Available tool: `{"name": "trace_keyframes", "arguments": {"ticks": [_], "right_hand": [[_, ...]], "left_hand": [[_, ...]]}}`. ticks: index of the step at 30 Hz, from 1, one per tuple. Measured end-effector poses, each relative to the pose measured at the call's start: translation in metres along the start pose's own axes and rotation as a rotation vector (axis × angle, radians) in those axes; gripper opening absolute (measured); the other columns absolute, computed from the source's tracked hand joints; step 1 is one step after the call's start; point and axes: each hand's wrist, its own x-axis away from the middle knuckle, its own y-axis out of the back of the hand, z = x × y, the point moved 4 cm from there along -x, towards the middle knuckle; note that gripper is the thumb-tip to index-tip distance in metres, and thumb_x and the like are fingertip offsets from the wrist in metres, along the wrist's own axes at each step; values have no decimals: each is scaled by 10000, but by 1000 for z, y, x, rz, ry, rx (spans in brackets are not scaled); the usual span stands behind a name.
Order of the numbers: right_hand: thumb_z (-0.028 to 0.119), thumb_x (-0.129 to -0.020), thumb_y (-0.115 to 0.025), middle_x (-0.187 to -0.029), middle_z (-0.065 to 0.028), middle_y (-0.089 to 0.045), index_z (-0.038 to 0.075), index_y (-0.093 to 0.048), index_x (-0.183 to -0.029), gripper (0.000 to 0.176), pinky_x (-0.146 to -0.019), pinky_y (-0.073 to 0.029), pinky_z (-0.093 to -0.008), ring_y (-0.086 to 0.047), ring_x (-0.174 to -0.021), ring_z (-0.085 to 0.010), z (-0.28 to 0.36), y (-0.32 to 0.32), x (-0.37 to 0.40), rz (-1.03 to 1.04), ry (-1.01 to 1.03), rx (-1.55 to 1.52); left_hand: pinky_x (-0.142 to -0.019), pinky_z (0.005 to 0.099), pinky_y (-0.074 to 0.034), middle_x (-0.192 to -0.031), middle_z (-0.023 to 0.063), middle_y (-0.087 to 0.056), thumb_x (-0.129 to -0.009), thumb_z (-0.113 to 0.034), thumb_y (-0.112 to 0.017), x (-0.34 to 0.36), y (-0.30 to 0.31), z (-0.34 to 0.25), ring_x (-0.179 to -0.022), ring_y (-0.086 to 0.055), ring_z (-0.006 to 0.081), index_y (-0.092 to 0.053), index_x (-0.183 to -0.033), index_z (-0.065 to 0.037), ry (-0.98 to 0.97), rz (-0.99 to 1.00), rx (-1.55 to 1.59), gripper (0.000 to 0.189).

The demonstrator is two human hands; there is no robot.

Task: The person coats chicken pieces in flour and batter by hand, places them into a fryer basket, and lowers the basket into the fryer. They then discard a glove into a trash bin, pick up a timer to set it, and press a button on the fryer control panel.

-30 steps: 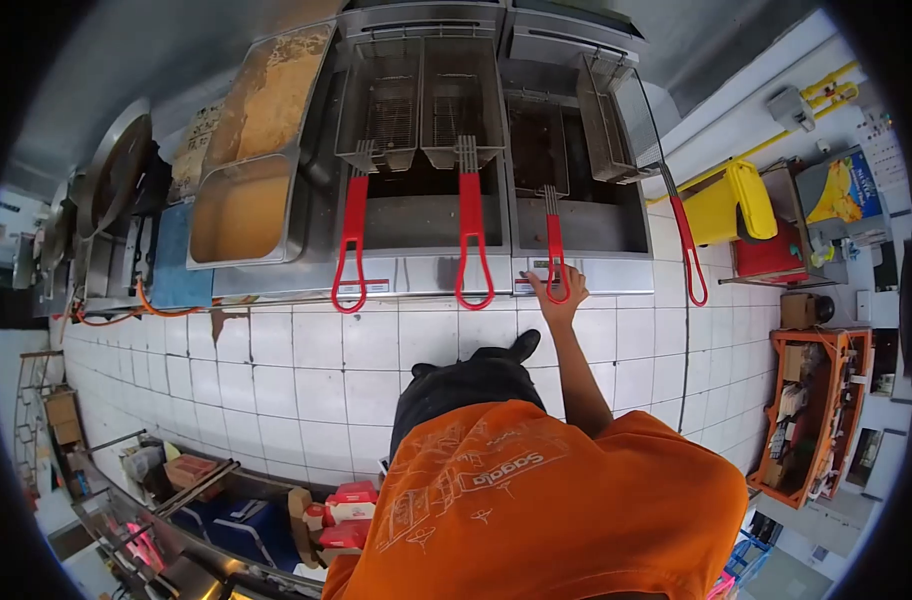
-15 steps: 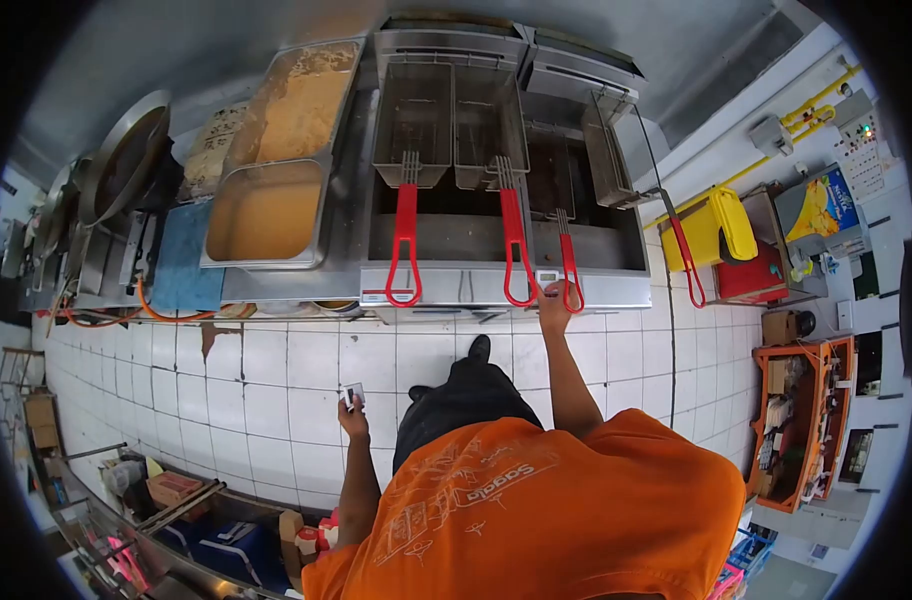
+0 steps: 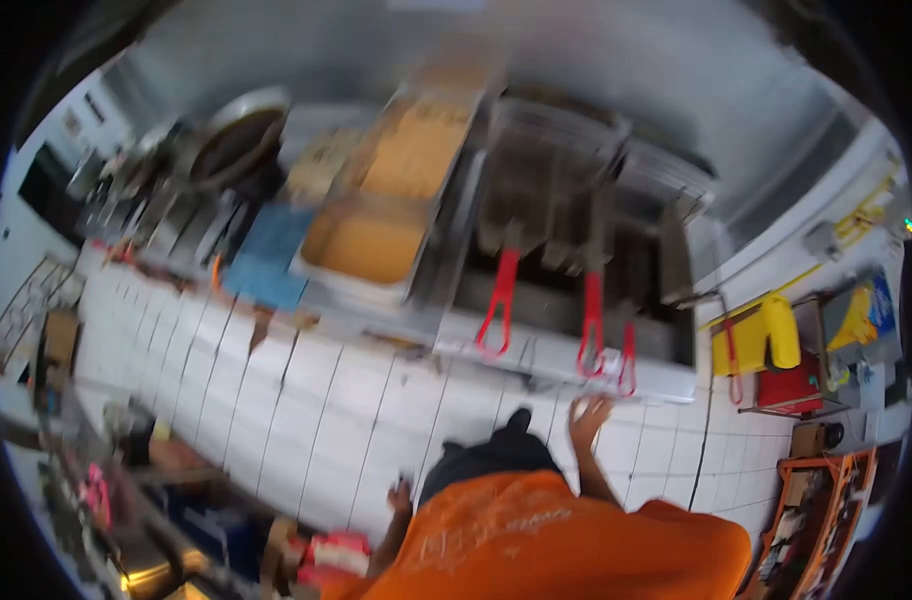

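My left hand (image 3: 401,495) hangs low over the floor tiles, its fingers closed round a small white device (image 3: 406,480), blurred here; a dark display showed on it earlier. My right hand (image 3: 588,422) is just off the fryer's front edge, fingers apart and holding nothing. Just above it a small white digital unit (image 3: 610,364) sits on the front of the deep fryer (image 3: 666,382). Three red basket handles stick out over that front: a left one (image 3: 498,305), a middle one (image 3: 592,325) and a short right one (image 3: 628,360). Blur hides finer detail.
Left of the fryer stand a metal pan of orange-brown contents (image 3: 366,245), a blue cloth (image 3: 271,250) and a large round pan (image 3: 241,145). At right are a yellow container (image 3: 756,340), a red box (image 3: 791,382) and an orange shelf (image 3: 826,510).
My right hand has come away from the small unit on the fryer front, its fingers now spread. The left hand still holds the white device. The view has tilted and shifted, with blur.
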Motion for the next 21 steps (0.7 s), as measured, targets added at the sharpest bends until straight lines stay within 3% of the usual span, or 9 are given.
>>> {"name": "trace_keyframes", "arguments": {"ticks": [3,4,5,6,7,11,15,17,21], "right_hand": [[314,-981,-464,-1071,-232,-661,6,-632,-1158,393,-968,-443,-450,-602,-1086,-359,-55,-13,102,1211,-318,-237],[372,-986,-435,-1089,-225,-673,35,-620,-1209,445,-953,-459,-453,-623,-1045,-382,-83,-20,137,1170,-262,-502],[327,-971,-500,-1173,-165,-669,52,-588,-1280,423,-941,-473,-432,-641,-1043,-330,-146,-63,183,1343,193,-83],[169,-907,-605,-1276,-121,-631,86,-530,-1354,461,-995,-451,-412,-576,-1191,-299,-126,30,129,1375,92,-244],[68,-884,-565,-1180,-78,-681,84,-567,-1307,424,-985,-458,-393,-602,-1144,-251,-195,34,142,1366,-461,-592],[39,-851,-396,-1050,-142,-706,106,-710,-1032,368,-958,-476,-414,-650,-1023,-270,-395,234,-23,586,-462,0],[75,-874,-534,-951,-264,-579,-12,-579,-1007,165,-796,-454,-498,-567,-911,-428,-195,594,-273,-438,-71,449],[41,-860,-564,-907,-202,-579,5,-571,-981,127,-770,-452,-446,-566,-877,-386,-147,703,-343,-813,279,622],[199,-907,-611,-1034,-160,-675,47,-656,-1109,257,-886,-478,-401,-626,-974,-313,-112,853,-446,-1173,242,468]], "left_hand": [[-635,307,-493,-803,100,-674,-882,-288,-728,-43,-34,-71,-716,-597,137,-641,-1009,23,-197,42,-50,347],[-637,309,-493,-804,100,-673,-883,-290,-726,-58,-47,-111,-719,-598,139,-635,-1018,22,-279,65,-59,352],[-639,310,-494,-806,100,-673,-884,-293,-724,-70,-64,-159,-721,-599,141,-630,-1028,22,-368,92,-62,358],[-640,312,-494,-807,101,-672,-885,-295,-722,-82,-81,-199,-723,-599,143,-624,-1037,21,-449,118,-57,364],[-642,313,-494,-809,101,-672,-886,-297,-719,-87,-94,-245,-725,-600,145,-619,-1046,21,-527,152,-54,370],[-649,319,-496,-816,102,-670,-890,-305,-711,-82,-140,-390,-734,-603,153,-597,-1084,20,-774,295,-40,395],[-656,325,-497,-822,103,-668,-893,-313,-703,-41,-190,-488,-742,-607,162,-575,-1121,18,-946,456,-27,422],[-660,329,-498,-826,104,-667,-895,-318,-699,-15,-211,-516,-747,-608,166,-564,-1140,17,-997,530,-26,436],[-667,335,-499,-832,105,-666,-898,-326,-691,39,-244,-538,-756,-612,174,-542,-1177,16,-1030,643,-27,466]]}}
